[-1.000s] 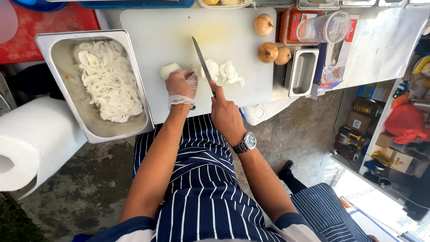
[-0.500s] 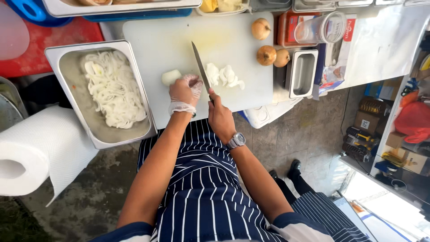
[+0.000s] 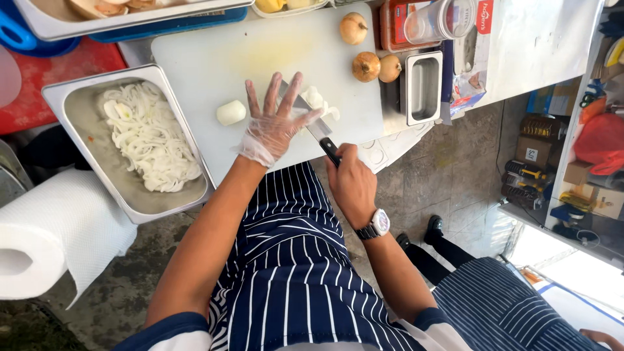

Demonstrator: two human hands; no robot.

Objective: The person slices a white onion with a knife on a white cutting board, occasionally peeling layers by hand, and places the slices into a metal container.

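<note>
My gloved left hand (image 3: 276,123) lies spread flat over the knife (image 3: 311,123) gripped in my right hand (image 3: 351,182), sliced onion (image 3: 318,101) just beyond.

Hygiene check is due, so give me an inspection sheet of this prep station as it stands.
Surface: white cutting board, faint yellow stain near its far side.
Job's things: knife lying flat on the board with sliced onion beside the blade; peeled onion piece to the left; steel tray holding onion strips.
Clutter: three unpeeled onions, small empty steel pan, clear plastic cup, paper towel roll.
Grippers: left hand in a clear glove, fingers spread over the blade; right hand bare, gripping the knife handle, with a wristwatch.
Cables: nothing seen.
Surroundings: concrete floor, boxes stacked at right.
</note>
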